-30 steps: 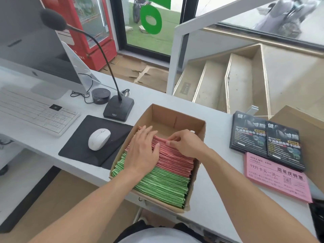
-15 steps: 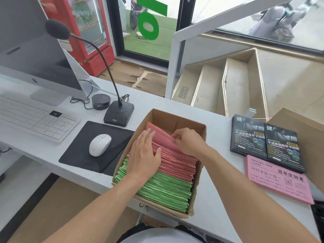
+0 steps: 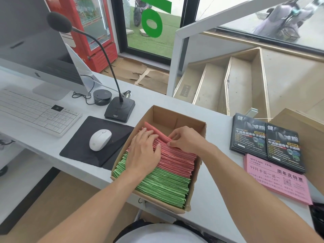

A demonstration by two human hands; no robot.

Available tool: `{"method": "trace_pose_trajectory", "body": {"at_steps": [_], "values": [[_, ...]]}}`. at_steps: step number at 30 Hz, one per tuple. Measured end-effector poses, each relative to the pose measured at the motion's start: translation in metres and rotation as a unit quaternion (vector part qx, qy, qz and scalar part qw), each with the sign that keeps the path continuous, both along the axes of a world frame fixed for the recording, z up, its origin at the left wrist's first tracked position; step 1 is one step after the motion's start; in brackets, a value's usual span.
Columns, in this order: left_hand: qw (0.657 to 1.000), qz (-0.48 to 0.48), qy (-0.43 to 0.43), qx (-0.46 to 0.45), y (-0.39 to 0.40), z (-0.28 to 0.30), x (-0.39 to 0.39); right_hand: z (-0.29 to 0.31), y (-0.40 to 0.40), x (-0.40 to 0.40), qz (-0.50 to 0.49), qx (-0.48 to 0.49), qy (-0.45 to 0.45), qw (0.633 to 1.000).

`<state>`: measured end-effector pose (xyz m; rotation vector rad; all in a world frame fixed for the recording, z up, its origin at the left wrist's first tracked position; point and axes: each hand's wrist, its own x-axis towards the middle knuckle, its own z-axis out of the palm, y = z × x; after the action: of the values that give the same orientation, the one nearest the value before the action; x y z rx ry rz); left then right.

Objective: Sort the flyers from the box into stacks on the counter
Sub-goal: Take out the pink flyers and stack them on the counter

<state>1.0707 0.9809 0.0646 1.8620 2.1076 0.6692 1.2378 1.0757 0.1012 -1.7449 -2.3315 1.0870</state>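
An open cardboard box (image 3: 177, 118) stands on the white counter (image 3: 215, 204), packed with upright flyers: pink flyers (image 3: 177, 158) at the far side, green flyers (image 3: 164, 186) at the near side. My left hand (image 3: 143, 151) lies flat on the pink flyers with straight fingers, pressing them toward me. My right hand (image 3: 185, 139) pinches the top edge of the rearmost pink flyers, which lean back toward the box's bare far end. To the right lie two stacks of black flyers (image 3: 266, 142) and a stack of pink flyers (image 3: 277, 179) flat on the counter.
Left of the box sit a white mouse (image 3: 100, 139) on a black pad (image 3: 84, 148), a desk microphone (image 3: 120, 109), a white keyboard (image 3: 35, 111) and a monitor (image 3: 35, 50). A cardboard sheet (image 3: 305, 130) lies at the far right. Stairs drop behind the counter.
My right hand has lifted and tipped back a few pink flyers at the rear of the box. My left hand has stayed pressed on the pink flyers.
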Motion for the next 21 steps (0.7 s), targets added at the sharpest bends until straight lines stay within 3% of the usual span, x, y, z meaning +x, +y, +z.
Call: {"method": "trace_pose_trajectory", "body": {"at_steps": [8, 21], "values": [[1.000, -0.004, 0.007, -0.005, -0.001, 0.000, 0.001, 0.012, -0.005, -0.012, 0.066, 0.112, -0.108, 0.986], [1.000, -0.007, -0.008, -0.006, -0.002, 0.002, 0.001, 0.003, -0.002, 0.002, 0.031, 0.054, -0.040, 0.997]]}}
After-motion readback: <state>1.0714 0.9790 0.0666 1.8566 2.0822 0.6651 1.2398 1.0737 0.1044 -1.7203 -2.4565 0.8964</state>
